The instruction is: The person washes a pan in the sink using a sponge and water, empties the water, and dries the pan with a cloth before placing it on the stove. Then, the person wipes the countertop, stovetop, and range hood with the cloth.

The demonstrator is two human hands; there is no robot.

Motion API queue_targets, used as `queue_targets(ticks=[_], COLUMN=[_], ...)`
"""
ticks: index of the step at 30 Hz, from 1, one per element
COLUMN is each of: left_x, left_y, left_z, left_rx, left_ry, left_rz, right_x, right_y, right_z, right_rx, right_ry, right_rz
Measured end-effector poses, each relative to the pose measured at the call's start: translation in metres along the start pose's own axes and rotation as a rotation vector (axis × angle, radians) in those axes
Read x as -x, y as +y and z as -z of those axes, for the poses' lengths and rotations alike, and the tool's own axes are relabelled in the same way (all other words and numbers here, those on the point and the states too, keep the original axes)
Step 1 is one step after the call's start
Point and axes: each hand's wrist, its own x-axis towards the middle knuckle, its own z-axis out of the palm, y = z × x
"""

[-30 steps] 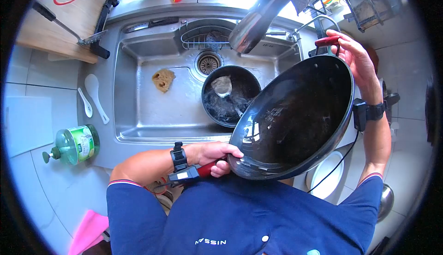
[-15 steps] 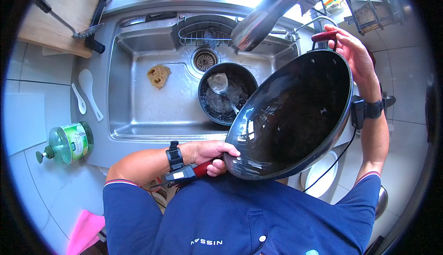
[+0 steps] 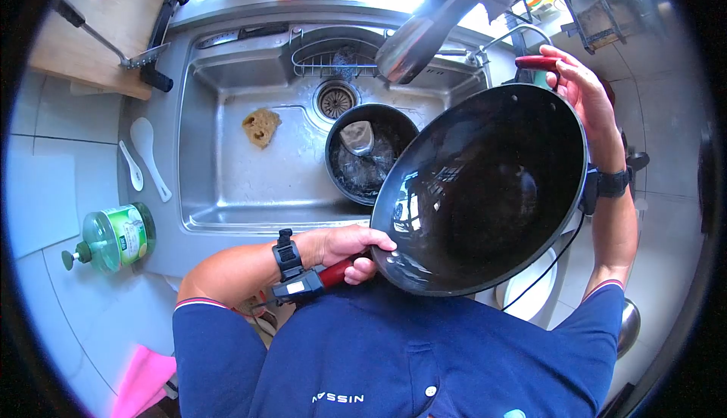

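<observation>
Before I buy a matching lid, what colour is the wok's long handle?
The long handle is dark red; head view.

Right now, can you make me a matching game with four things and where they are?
Things:
1. Wok
2. Sponge
3. Pump bottle
4. Metal turner

Places:
A. Inside the black pot
B. Left of the sink
C. Held by the left hand and right hand
D. Directly on the sink's bottom

Right pairs: 1-C, 2-D, 3-B, 4-A
</observation>
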Motion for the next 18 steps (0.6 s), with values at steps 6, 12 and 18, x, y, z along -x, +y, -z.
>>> queue_targets(ticks=[6,12,18], left_x=[0.001,-0.003,-0.017], left_y=[0.012,0.032,0.049], left_z=[-0.016,-0.064,-0.118], left_rx=[-0.131,-0.563,-0.982], left_ry=[0.272,0.659,0.921], left_rz=[-0.062,-0.228,-0.599], right_x=[0.065,0.150,0.202], right_y=[0.006,0.006,0.027], right_z=[0.021,0.053,0.087], right_rx=[0.171,0.301,0.390], right_ry=[0.268,0.376,0.553], right_rz=[0.076,0.038,0.094])
